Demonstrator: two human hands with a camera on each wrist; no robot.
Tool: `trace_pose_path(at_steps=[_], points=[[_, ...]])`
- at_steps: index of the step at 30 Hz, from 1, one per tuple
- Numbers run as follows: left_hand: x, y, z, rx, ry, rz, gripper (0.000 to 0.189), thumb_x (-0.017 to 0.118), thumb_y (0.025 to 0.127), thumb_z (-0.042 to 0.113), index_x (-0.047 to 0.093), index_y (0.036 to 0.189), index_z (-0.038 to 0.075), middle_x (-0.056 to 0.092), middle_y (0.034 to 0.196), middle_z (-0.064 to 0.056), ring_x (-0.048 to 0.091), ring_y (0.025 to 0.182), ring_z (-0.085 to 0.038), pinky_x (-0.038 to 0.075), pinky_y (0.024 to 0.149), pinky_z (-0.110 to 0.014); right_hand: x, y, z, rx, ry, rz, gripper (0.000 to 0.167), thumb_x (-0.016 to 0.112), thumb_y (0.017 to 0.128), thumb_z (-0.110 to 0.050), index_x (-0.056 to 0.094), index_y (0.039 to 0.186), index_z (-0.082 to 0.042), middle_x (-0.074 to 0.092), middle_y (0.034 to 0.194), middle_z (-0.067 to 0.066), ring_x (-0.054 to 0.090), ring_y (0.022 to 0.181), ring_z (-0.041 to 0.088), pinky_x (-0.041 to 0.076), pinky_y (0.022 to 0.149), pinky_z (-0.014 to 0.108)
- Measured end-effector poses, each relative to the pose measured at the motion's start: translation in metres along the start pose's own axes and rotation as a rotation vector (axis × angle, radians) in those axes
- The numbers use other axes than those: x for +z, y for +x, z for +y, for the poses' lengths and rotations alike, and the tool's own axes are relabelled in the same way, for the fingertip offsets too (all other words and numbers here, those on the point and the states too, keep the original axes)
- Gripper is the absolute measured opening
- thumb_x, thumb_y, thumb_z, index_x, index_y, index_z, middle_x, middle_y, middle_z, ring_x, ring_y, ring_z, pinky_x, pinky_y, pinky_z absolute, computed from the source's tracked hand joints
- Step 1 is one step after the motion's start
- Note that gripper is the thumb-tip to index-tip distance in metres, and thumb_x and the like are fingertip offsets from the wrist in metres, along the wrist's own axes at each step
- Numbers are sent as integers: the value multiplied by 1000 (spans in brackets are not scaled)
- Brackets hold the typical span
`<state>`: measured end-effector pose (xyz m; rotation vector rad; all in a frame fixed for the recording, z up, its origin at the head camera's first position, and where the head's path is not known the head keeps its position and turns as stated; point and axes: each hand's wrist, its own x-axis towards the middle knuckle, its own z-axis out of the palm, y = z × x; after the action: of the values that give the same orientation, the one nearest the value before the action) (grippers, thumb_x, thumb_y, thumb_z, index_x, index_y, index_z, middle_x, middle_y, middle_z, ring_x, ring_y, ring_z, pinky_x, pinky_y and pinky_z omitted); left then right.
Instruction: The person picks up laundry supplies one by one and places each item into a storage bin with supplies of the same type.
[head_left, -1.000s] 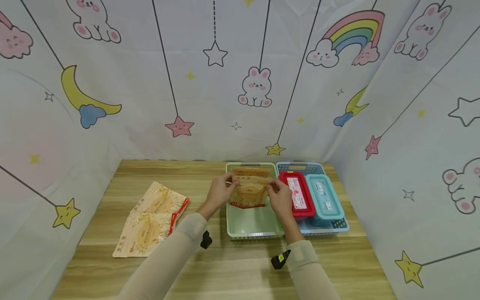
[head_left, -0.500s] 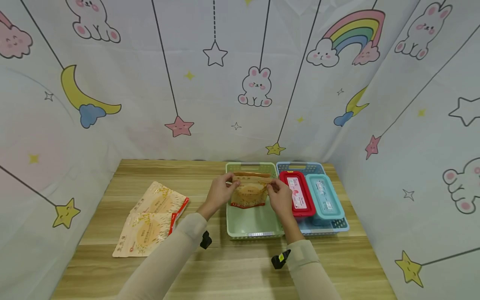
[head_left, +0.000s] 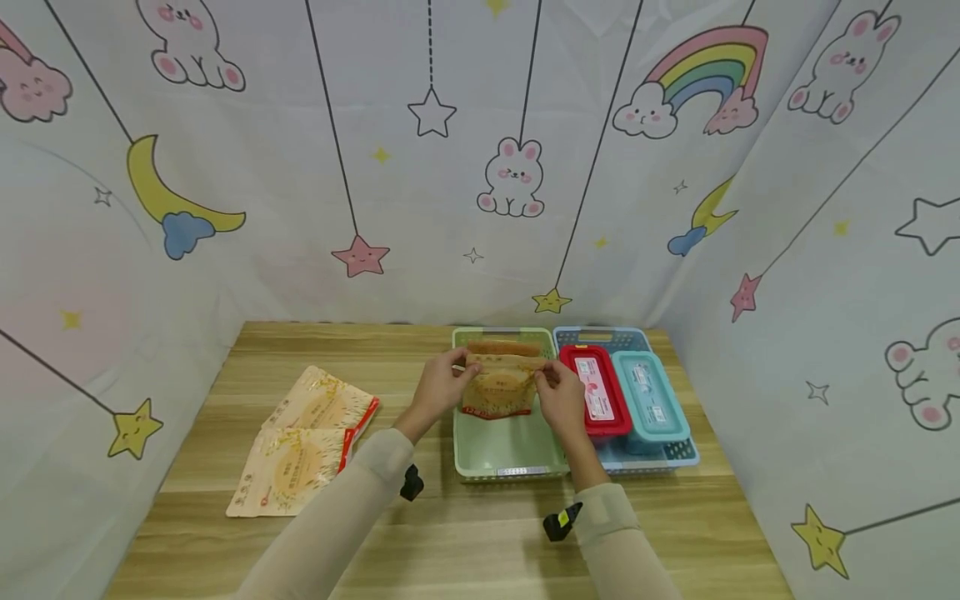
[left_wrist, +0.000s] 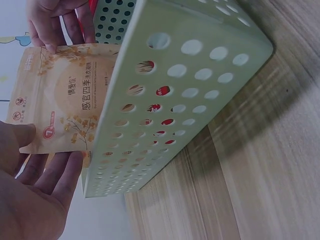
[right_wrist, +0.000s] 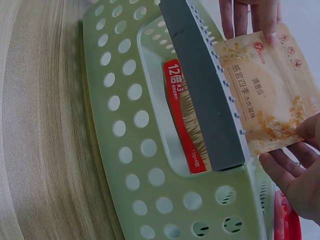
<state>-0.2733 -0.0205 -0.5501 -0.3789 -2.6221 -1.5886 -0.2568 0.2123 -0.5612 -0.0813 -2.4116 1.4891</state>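
A peach-coloured pouch of laundry beads point(head_left: 498, 392) with a red bottom band hangs upright in the green basket point(head_left: 510, 454). My left hand point(head_left: 438, 385) pinches its upper left corner between thumb and fingers. At the opposite upper corner, my right hand point(head_left: 561, 400) pinches it the same way. In the right wrist view the pouch's red lower band point(right_wrist: 182, 117) shows inside the basket, with the basket's rim crossing in front. Just behind the held pouch, the top of another pouch point(head_left: 504, 348) is visible; the rest of it is hidden.
Two similar pouches point(head_left: 288, 471) lie overlapping on the wooden table point(head_left: 360, 550) at the left. Touching the green basket on its right is a blue basket point(head_left: 611, 336) holding a red-lidded box point(head_left: 600, 387) and a teal-lidded box point(head_left: 651, 396). A printed cloth point(head_left: 465, 167) stands behind.
Both hands keep their pinch on the pouch in almost the same place. The strip of the pouch behind it narrows, then shows a little more again.
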Motion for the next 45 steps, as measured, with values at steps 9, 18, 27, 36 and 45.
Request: trace_pose_path(at_steps=[9,18,27,36,45], points=[[-1,0,1,-26,-9,2,21,70,105,26,73,119,10,73,118,-13,75,99,-30,62,84,-47,1,0,2,-14,15,13,12,69,101,-5,75,107,3,78,102,19,75,93,32,61,90,49],[-1,0,0,-26,-16,2,20,71,105,27,73,117,11,73,118,-13,75,100,-31,62,84,-48,0,0,-1,-2,28,8,12,69,101,-5,75,107,3,78,102,19,75,94,32,61,91,49],[0,0,0,-29,-20,3,17,71,105,26,73,115,13,73,117,-11,75,99,-29,62,82,-47,0,-1,-1,-4,22,12,11,69,100,-4,75,106,3,78,101,18,75,93,31,61,89,47],[-1,0,-2,-38,-27,6,25,72,104,27,73,123,12,73,117,-9,75,99,-27,62,83,-44,1,-1,0,-13,20,24,11,70,99,-4,76,106,3,78,99,17,75,91,29,62,87,45],[-4,-1,1,-38,-50,-19,33,73,103,30,71,132,14,70,126,-9,73,107,-28,62,86,-46,-2,-3,-3,0,21,-16,19,69,100,-8,72,117,2,77,110,18,74,101,32,60,93,50]])
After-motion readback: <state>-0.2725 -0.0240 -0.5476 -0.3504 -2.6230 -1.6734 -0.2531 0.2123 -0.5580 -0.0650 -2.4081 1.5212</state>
